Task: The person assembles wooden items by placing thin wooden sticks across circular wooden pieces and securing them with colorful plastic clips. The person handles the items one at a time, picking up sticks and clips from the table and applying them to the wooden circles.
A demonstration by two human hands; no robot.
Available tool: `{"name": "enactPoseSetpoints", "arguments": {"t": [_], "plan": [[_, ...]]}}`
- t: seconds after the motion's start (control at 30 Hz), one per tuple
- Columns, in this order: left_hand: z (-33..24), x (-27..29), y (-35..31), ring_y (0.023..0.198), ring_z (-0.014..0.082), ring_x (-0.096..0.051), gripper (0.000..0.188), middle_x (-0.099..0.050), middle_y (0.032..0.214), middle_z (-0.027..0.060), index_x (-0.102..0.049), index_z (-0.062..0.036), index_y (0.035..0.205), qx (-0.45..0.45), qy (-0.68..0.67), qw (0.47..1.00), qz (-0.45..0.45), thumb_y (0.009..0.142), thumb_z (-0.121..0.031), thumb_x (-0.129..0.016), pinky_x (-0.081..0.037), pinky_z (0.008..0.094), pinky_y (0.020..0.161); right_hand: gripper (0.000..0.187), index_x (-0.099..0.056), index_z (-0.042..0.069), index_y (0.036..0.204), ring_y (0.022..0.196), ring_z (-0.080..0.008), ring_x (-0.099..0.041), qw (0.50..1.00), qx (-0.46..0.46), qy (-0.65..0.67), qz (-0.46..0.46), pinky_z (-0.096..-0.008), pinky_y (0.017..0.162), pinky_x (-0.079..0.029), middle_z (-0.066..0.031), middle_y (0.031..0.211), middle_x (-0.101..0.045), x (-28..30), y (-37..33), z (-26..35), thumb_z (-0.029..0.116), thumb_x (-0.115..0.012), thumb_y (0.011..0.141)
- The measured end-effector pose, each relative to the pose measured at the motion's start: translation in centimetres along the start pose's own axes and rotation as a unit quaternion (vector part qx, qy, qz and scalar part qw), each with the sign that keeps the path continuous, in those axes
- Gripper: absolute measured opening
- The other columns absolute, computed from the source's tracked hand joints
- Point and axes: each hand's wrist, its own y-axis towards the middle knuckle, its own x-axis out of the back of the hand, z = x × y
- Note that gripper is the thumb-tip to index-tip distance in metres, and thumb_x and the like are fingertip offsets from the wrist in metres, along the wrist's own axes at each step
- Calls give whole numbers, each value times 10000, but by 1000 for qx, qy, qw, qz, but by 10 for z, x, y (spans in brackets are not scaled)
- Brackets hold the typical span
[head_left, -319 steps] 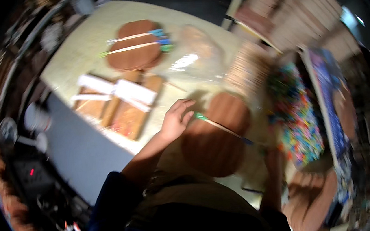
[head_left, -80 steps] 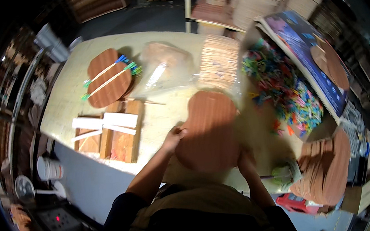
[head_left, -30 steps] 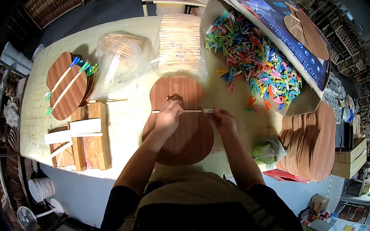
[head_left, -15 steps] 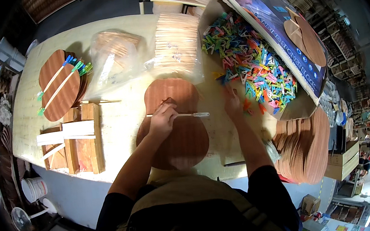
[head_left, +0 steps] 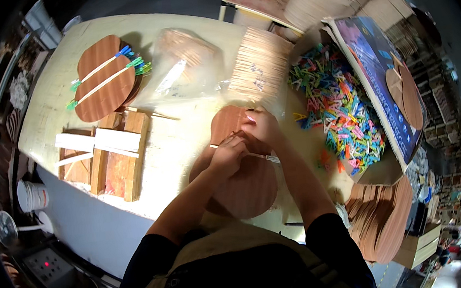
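Note:
A brown wooden board shaped like a small guitar body point(head_left: 246, 190) lies in front of me, with a thin pale wooden strip point(head_left: 261, 156) across its waist. Over the strip's middle rests my left hand point(head_left: 227, 156), fingers pinched together; what is between the fingertips is hidden. My right hand point(head_left: 264, 128) is bent over the board's upper right part, close to the left. Its fingers are closed, with a tiny pinkish spot showing at them that is too small to name. To the right, a cardboard box holds many coloured plastic clothespins point(head_left: 345, 109).
Two strips are clipped onto stacked guitar-shaped boards point(head_left: 101, 81) at far left. A wooden frame point(head_left: 136, 154) bears white strips. Behind my hands lie a bag of sticks point(head_left: 180, 65) and a bundle of sticks point(head_left: 259, 65). More curved boards point(head_left: 381, 218) stand at right.
My right hand has come from beside the clothespin box to the board, next to my left hand. My left hand stays over the strip. The whole view has shifted and tilted.

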Motion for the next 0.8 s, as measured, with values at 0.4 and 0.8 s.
{"name": "enactPoseSetpoints", "arguments": {"t": [0.4,0.8], "plan": [[16,-28,-19,948,267,-533,130,-556,941,95,-566,-48,871,145,-143,979,0,756,12,-555,-435,355,819,137,-628,6,896,547,-94,-488,846,-154,373,349,-233,458,-379,-15,691,-556,-75,45,55,69,-647,775],[1,-2,1,1002,307,-548,51,-574,923,120,-550,-40,720,-30,-3,999,-8,709,-19,-595,-440,405,855,266,-642,103,942,893,-272,-608,954,-179,-204,-131,-382,734,-492,-112,1000,-625,52,37,-86,297,-653,760]]}}
